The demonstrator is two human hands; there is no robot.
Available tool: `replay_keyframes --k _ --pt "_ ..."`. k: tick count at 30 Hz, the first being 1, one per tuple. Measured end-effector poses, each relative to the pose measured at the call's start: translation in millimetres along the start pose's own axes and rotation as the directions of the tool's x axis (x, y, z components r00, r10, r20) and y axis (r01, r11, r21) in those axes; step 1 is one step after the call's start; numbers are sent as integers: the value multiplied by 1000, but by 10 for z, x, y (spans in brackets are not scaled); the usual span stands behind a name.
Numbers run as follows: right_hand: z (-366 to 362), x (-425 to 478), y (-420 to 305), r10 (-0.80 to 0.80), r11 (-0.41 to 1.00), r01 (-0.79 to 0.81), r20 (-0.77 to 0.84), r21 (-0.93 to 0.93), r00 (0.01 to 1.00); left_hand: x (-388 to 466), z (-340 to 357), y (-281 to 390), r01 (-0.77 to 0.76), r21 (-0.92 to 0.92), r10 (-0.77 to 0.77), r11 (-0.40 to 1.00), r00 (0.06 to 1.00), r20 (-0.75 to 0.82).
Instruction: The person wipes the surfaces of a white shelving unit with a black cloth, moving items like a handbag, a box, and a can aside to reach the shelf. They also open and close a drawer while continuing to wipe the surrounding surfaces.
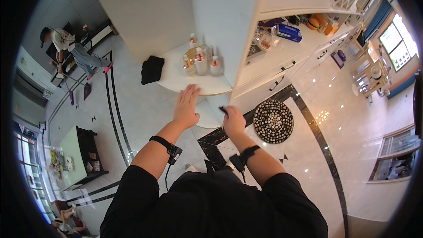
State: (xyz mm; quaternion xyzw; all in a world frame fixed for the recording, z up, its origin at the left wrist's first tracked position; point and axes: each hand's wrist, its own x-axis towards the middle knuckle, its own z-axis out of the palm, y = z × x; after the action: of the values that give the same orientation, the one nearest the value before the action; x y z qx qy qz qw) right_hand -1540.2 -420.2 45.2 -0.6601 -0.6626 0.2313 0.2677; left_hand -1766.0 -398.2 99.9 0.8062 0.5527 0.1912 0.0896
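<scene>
My left hand [187, 109] reaches to the front edge of a rounded white corner shelf [211, 88], fingers extended and holding nothing. Whether the fingertips rest on the shelf or hover over it is hard to tell. In my right hand [234, 120], below the shelf's right end, is a small black object [223, 109], mostly hidden by the fingers. Several frosted bottles with copper-coloured necks [201, 64] stand at the back of the shelf, beside an amber glass bottle [189, 67]. A folded black cloth [152, 69] lies at the shelf's left edge.
A lower shelf [209, 116] sits beneath. On the right, a white cabinet [264, 72] holds a blue box [288, 33]. A round pebble mat [273, 121] lies on the tiled floor. Far left, a person [71, 49] holds a long-handled tool near a low table [71, 158].
</scene>
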Motion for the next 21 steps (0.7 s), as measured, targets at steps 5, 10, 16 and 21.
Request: replay_keyframes --k 5,10,16,21 --pt "-5 -277 -396 -308 950 262 -387 -169 869 -641 -226 -414 92 -466 -5 880 983 185" --pt "-307 427 -870 -429 872 245 -419 -424 800 -2078 -128 -1411 350 -438 -216 828 920 327" --pt "61 546 -693 -264 804 77 -239 -590 934 -4027 172 -2351 684 -260 -600 681 726 336" --pt "153 447 -600 -296 800 79 -276 -595 915 -5522 630 -2381 855 -66 -761 514 490 426"
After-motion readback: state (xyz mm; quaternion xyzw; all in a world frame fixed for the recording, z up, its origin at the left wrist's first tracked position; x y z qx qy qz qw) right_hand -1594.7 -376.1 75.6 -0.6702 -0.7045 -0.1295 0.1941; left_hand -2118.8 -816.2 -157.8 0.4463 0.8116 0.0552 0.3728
